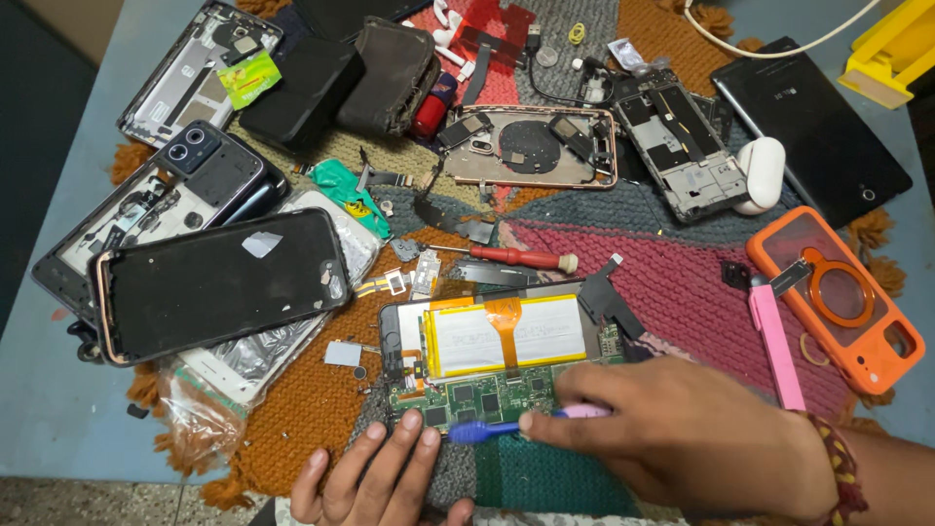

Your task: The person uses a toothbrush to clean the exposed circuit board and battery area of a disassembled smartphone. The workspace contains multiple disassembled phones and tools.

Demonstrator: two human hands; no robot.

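An opened phone (506, 360) lies on a woven mat, showing a white battery with an orange flex cable and a green circuit board along its near edge. My right hand (682, 433) grips a small brush with a blue head and pink handle (506, 426), its head resting by the board. The fingers of my left hand (375, 477) lie flat on the mat at the phone's near left corner, holding nothing.
A red-handled screwdriver (516, 257) lies just beyond the phone. A black phone screen (219, 282) and several stripped phone frames sit at the left and back. An orange phone case (838, 297), a pink tool (776, 346), a white earbud case (762, 173) and a black tablet (813, 122) are at the right.
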